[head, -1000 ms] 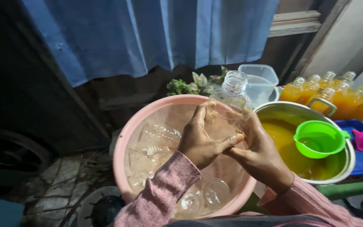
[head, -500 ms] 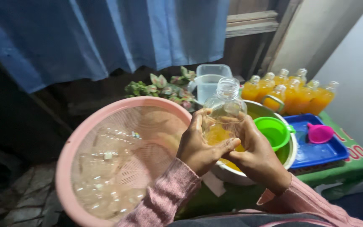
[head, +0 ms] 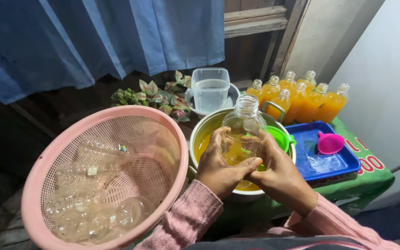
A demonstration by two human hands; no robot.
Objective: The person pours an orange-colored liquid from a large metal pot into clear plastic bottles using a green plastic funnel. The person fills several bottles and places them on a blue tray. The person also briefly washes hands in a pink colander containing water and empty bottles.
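Observation:
Both my hands hold an empty clear plastic bottle (head: 244, 125), uncapped and upright, over a metal pot (head: 200, 134) of orange liquid. My left hand (head: 221, 164) wraps the bottle's left side, and my right hand (head: 278, 173) cups its right side. A green funnel (head: 281, 137) rests in the pot just behind my right hand. Left of the pot stands a pink mesh basket (head: 116, 120) holding several empty clear bottles (head: 93, 208).
Several capped bottles of orange liquid (head: 302, 95) stand at the back right. A blue tray (head: 343, 162) holds a pink funnel (head: 330, 142) on a green-covered table (head: 371, 178). A clear jug (head: 210, 89) and a leafy plant (head: 160, 95) sit behind; a blue curtain (head: 93, 37) hangs beyond.
My hands have carried the empty bottle from above the pink basket rightward to over the pot. The view has swung right, so the basket now lies at the left.

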